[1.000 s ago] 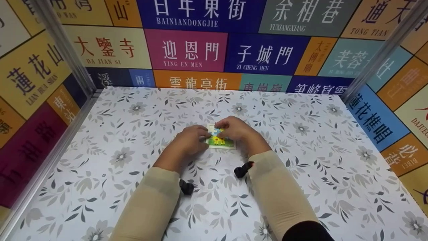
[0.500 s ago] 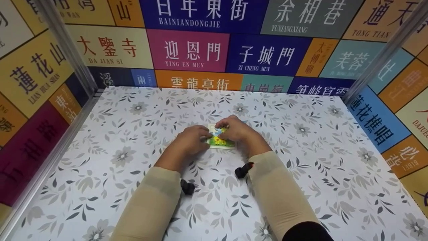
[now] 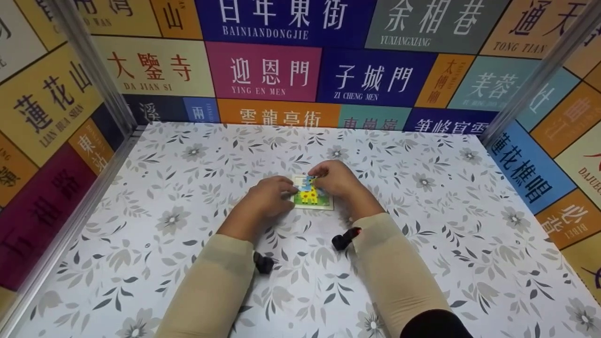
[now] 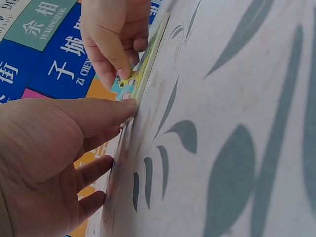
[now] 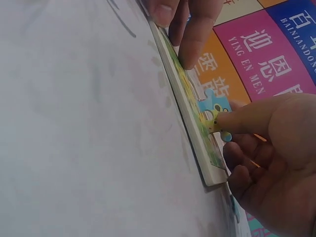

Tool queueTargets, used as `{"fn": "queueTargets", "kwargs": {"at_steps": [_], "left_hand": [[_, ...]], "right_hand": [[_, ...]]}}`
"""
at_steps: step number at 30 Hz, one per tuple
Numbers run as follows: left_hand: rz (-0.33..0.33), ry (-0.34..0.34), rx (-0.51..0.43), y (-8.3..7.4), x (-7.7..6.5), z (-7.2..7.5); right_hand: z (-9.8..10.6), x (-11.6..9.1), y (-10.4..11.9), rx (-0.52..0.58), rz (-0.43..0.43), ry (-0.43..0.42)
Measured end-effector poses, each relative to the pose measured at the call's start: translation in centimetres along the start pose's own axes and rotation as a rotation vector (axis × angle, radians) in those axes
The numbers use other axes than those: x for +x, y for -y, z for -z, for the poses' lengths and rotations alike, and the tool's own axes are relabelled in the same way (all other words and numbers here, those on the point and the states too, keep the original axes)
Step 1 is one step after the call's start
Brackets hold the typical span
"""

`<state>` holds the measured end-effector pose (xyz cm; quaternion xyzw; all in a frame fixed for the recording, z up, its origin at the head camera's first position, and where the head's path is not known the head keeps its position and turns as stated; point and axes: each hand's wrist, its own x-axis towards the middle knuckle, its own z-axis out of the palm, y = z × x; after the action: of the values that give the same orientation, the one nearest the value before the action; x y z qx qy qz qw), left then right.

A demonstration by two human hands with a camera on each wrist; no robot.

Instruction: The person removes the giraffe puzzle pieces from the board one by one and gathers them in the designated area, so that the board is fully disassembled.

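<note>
A small puzzle board (image 3: 314, 208) with a pale frame and a yellow giraffe on green lies flat on the table. My left hand (image 3: 271, 195) holds its left edge, with the thumb (image 4: 111, 112) on the near side and the other fingers spread out. My right hand (image 3: 339, 180) pinches a blue and yellow puzzle piece (image 5: 213, 106) between thumb and fingers. This piece is tilted over the upper part of the board, where a pale bare patch shows. The right hand hides the board's upper right corner in the head view.
A white tablecloth (image 3: 188, 272) with grey flowers and leaves covers the table. Panels with printed Chinese characters (image 3: 267, 70) stand along the back and both sides. A small black device (image 3: 264, 264) sits at each wrist.
My right hand has shifted slightly right with the puzzle piece, uncovering more of the giraffe picture. My left hand stays at the board's left edge.
</note>
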<state>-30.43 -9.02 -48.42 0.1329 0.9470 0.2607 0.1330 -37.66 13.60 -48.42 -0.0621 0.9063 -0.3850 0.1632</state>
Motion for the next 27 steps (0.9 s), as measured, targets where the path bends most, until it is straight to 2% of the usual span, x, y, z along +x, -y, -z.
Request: {"fn": "queueTargets", "kwargs": {"at_steps": [9,17,23,27], "left_hand": [[0.002,-0.008,-0.014,0.0,-0.1,0.0],[0.002,-0.002,-0.021,-0.1,0.1,0.1],[-0.015,0.009,-0.004,0.1,0.0,0.0],[-0.022,0.001,0.006,0.1,-0.1,0.0]], "right_hand": [[1.0,-0.8,0.5,0.078,0.005,0.003],[3.4,-1.0,1.3,0.086,0.032,-0.014],[5.4,-1.2,-0.2,0.134,0.088,-0.062],[6.7,-1.3,-1.7,0.126,0.076,-0.087]]}}
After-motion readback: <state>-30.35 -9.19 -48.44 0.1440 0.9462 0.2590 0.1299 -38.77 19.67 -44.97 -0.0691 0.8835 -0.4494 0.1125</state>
